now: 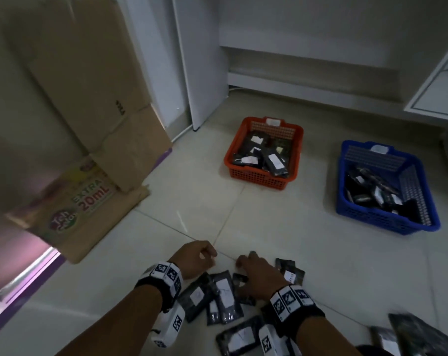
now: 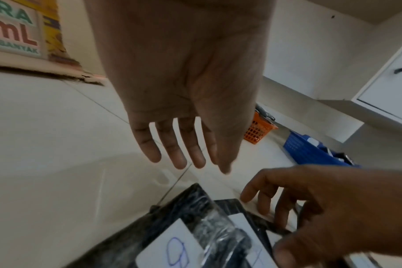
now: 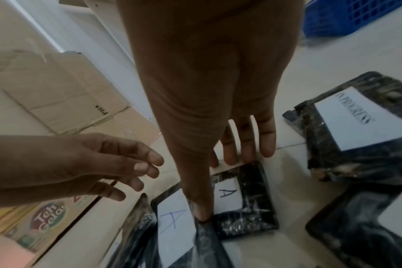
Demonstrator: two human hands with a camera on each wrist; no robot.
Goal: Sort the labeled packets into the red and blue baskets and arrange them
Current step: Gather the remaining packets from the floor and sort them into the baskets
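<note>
At far left stood stacked cardboard boxes (image 1: 84, 140). Beside them the left hand (image 1: 196, 258) hovered above the tiled floor (image 1: 282, 227), fingers loosely extended and slightly parted, holding nothing. Next, the right hand (image 1: 259, 274) reached over the labelled packets (image 1: 217, 299), thumb on an "A" packet (image 3: 243, 201), fingers straight, tips beyond its far edge. Further right sat the red basket (image 1: 264, 176), then the blue basket (image 1: 372, 217), both holding packets.
</note>
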